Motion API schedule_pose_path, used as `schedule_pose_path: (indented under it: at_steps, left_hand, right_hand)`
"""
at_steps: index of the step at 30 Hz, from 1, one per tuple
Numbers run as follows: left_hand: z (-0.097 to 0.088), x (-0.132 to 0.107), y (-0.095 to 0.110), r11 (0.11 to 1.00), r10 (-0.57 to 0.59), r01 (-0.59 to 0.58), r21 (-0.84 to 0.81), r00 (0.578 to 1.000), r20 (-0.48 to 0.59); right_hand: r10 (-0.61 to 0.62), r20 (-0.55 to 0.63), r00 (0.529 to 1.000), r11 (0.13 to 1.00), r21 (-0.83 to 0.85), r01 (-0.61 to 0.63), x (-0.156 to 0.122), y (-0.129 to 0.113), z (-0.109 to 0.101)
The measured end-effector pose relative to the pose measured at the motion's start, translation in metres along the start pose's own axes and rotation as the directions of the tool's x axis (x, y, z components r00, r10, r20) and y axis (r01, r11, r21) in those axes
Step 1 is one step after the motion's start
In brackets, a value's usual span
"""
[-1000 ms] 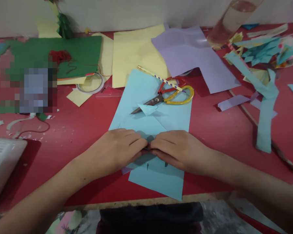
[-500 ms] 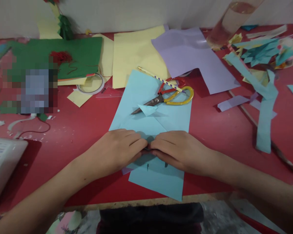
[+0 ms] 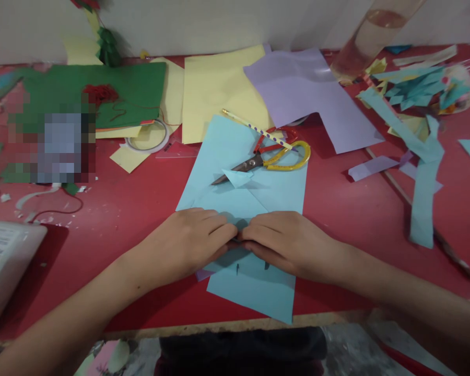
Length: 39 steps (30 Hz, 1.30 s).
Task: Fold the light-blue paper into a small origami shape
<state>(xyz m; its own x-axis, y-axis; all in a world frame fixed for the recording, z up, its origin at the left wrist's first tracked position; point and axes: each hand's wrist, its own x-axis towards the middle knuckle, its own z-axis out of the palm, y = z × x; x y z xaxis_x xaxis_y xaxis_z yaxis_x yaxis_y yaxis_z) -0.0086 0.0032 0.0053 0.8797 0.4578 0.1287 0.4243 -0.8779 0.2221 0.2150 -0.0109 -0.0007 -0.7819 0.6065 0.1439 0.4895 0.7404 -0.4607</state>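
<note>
Both hands meet over light blue paper (image 3: 254,297) near the table's front edge. My left hand (image 3: 198,237) is closed, its thumb and fingers pinching a thin folded edge of blue paper that they mostly hide. From the other side my right hand (image 3: 288,237) pinches the same edge, fingertips almost touching the left ones. Small dark marks show on the paper below the hands. Just beyond them, scissors (image 3: 254,162) with one yellow and one red handle lie on the blue sheet. A small blue paper triangle (image 3: 238,178) rests over the blades, and a dotted pencil (image 3: 258,129) crosses the handles.
Yellow sheets (image 3: 219,94) and a purple sheet (image 3: 297,89) lie at the back. Left of them are green paper (image 3: 141,89) and a tape roll (image 3: 165,137). A white box (image 3: 15,256) stands left. Blue strips (image 3: 423,198) and a bottle (image 3: 372,42) are at right.
The view has shifted very slightly. Both hands keep the same pinch at the same place on the paper.
</note>
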Motion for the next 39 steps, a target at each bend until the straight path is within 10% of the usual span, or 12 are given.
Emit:
schedule_pose_path:
  at_steps: [39]
  left_hand:
    - [-0.0007,0.0013,0.0007,1.000,0.004,-0.004,0.008,1.000,-0.006]
  right_hand:
    - [0.011,0.006,1.000,1.000,-0.013,-0.011,0.0004,-0.0005,-0.0019]
